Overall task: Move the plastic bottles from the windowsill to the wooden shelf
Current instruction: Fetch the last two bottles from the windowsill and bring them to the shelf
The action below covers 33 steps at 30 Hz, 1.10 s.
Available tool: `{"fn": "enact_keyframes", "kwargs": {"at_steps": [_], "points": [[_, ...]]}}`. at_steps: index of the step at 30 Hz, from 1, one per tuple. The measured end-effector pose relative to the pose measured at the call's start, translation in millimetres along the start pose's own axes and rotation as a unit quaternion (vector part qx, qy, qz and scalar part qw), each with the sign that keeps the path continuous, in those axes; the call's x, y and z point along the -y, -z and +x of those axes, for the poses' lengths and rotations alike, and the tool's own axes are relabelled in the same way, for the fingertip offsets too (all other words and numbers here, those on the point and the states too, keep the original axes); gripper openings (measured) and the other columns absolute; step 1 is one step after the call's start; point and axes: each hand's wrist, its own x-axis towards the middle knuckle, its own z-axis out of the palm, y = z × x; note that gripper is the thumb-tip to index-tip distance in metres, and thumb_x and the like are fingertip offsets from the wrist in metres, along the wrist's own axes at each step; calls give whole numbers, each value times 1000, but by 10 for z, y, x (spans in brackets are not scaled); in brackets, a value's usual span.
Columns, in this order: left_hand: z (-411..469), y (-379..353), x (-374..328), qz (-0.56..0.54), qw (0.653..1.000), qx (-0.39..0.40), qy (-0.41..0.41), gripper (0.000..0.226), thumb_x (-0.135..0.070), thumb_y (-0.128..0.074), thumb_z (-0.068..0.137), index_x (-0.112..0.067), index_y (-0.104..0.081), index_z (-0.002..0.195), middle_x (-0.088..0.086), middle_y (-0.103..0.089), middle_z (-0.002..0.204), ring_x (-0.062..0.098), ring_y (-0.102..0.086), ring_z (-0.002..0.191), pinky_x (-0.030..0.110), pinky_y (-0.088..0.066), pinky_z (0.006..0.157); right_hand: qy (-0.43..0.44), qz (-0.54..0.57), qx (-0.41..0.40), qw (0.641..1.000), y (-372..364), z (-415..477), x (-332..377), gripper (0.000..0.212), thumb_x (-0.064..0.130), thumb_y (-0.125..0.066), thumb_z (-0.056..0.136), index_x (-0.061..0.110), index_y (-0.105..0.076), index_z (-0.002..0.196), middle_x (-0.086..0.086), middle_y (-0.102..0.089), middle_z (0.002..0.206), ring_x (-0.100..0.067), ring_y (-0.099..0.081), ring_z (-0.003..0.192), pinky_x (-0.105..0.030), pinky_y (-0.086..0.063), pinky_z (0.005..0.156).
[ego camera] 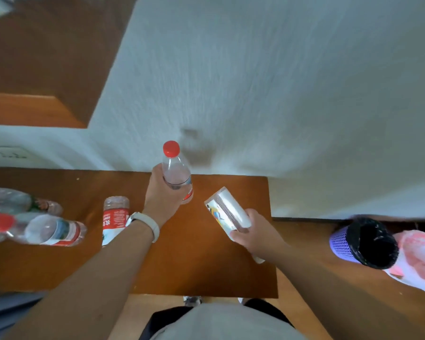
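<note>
The person's grey shirt front [221, 322] fills the bottom edge, just this side of the near edge of the flat brown wooden shelf top [196, 266]. The shelf's far edge meets the white wall [255, 82]; its right edge ends short of a purple mesh waste basket with a black liner [363, 244], which sits on the wooden floor [304, 241] well apart from it. The middle and right of the shelf are bare wood, open between the two forearms.

The left hand [161, 196], a white band [147, 224] on its wrist, is closed around the body of a clear plastic bottle with a red cap [176, 171], held upright near the shelf's far edge; whether its base touches the wood cannot be told. The right hand [252, 233] is closed around a white-labelled bottle [227, 212], tilted, base up, over the shelf's right side.

Further left, a red-labelled bottle [115, 217] and several clear bottles [42, 227] lie on their sides.
</note>
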Motion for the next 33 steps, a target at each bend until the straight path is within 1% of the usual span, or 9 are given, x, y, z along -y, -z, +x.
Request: {"fn": "enact_keyframes", "kwargs": {"at_steps": [3,6,9,13,17,23,27,30,33], "points": [[36,-81,-25,6,999,-38,28,73,-33,-84,77,-16,-37,130,-10,-47,99,19,-56,96,23,-47,70,56,-76,5,995,10,109,-43,58,54,-66,77,31,-42,125,9,-54,118,-12,-59,97,-27,-57,77],[76,-162,-43,-6,997,-62,48,75,-34,-83,79,-17,-34,133,-11,-48,100,18,-56,98,17,-43,67,105,-145,0,984,19,209,-38,62,46,-71,82,27,-40,133,7,-53,122,-11,-57,101,-21,-53,80],[107,-247,-55,-24,995,-71,61,76,-32,-82,80,-19,-32,136,-8,-50,107,16,-55,99,14,-40,66,145,-201,-19,969,24,296,-11,65,43,-72,82,27,-40,136,6,-55,125,-12,-58,103,-23,-53,84],[121,-354,-72,-46,993,-86,67,76,-30,-82,80,-19,-33,135,-6,-51,110,13,-54,99,11,-39,66,194,-253,-30,947,44,402,-42,64,32,-69,84,25,-38,140,3,-51,133,-17,-53,115,-35,-46,98],[160,-390,-57,-49,993,-87,58,72,-29,-84,78,-23,-34,130,-9,-51,108,8,-55,91,11,-41,67,224,-307,-40,924,54,447,-107,61,23,-67,85,27,-40,139,0,-47,140,-22,-42,130,-46,-30,112],[198,-365,37,-48,997,-51,27,72,-31,-86,76,-26,-35,127,-13,-52,109,7,-57,95,12,-46,75,249,-339,-68,905,28,416,-152,62,15,-71,83,31,-45,137,-4,-44,144,-27,-35,136,-51,-20,115],[158,-343,172,-59,998,-10,2,75,-33,-87,75,-24,-40,132,-16,-54,113,10,-60,105,25,-54,87,226,-329,-55,915,3,343,-170,70,10,-61,86,35,-33,146,-6,-30,154,-30,-20,145,-52,-13,116],[145,-294,241,-71,997,26,-11,72,-28,-86,76,-25,-42,134,-17,-55,116,4,-59,107,20,-52,88,187,-281,-44,940,-22,280,-170,73,12,-54,89,38,-24,150,-4,-17,161,-28,-6,149,-48,-6,116],[157,-243,252,-82,995,54,-20,74,-20,-85,77,-25,-42,137,-13,-56,119,5,-59,109,17,-51,87,147,-200,-63,967,-49,150,-125,70,18,-53,90,33,-23,151,0,-17,161,-23,-7,149,-39,-4,114]]}}
